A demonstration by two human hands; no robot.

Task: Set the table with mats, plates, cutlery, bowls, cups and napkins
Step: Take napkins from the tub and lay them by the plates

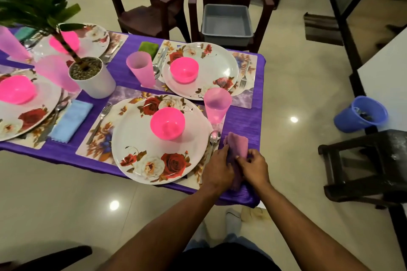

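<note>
Two hands on purple napkin

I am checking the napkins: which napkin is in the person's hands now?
The purple napkin, at the table's near right corner beside the nearest plate. Both hands hold it; the blue napkin and green napkin lie untouched.

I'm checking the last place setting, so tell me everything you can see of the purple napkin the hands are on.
The purple napkin looks like soft mauve cloth, folded into a narrow strip. It lies on the purple tablecloth at the table's near right corner, right of the spoon. The left hand covers its left side; the right hand pinches its right edge. Its near end hangs at the table edge.
</note>
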